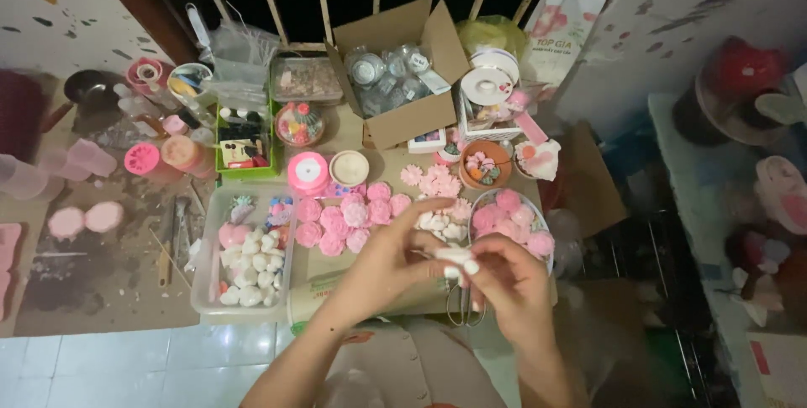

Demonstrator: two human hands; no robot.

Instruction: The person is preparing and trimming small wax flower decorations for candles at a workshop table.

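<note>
Your left hand (391,252) and right hand (508,278) meet just below the frame's centre, both pinching a small white piece (456,255) between their fingertips (its exact shape is too small to tell). Scissors (465,305) hang under the right hand. Just above the hands lie pink flowers (345,216) on cardboard, with a bowl (538,215) of more pink ones to the right. At lower left, a clear tray (202,278) holds white pieces. A cardboard box (403,68) of clear jars sits at upper centre.
</note>
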